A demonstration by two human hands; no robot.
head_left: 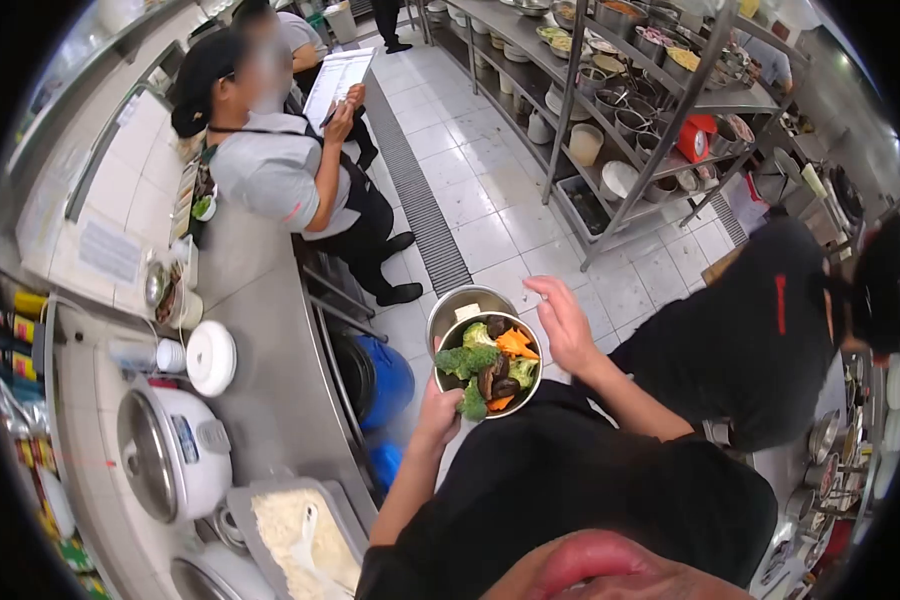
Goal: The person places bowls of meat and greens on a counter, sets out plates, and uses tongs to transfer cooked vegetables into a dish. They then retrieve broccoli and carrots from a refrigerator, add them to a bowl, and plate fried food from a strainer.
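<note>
My left hand is closed around the side of a metal bowl in front of my body. In the bowl lie broccoli, orange carrot slices and dark mushrooms. A second metal bowl shows just beyond it, overlapped by the first, with a white block at its edge. What supports this second bowl is hidden. My right hand is raised to the right of the bowls, fingers stretched out, holding nothing.
A steel counter on the left carries a rice cooker and a tray of white powder. Beside it stands a blue bin. A co-worker holds a paper; another person in black bends at right. Shelves stand ahead.
</note>
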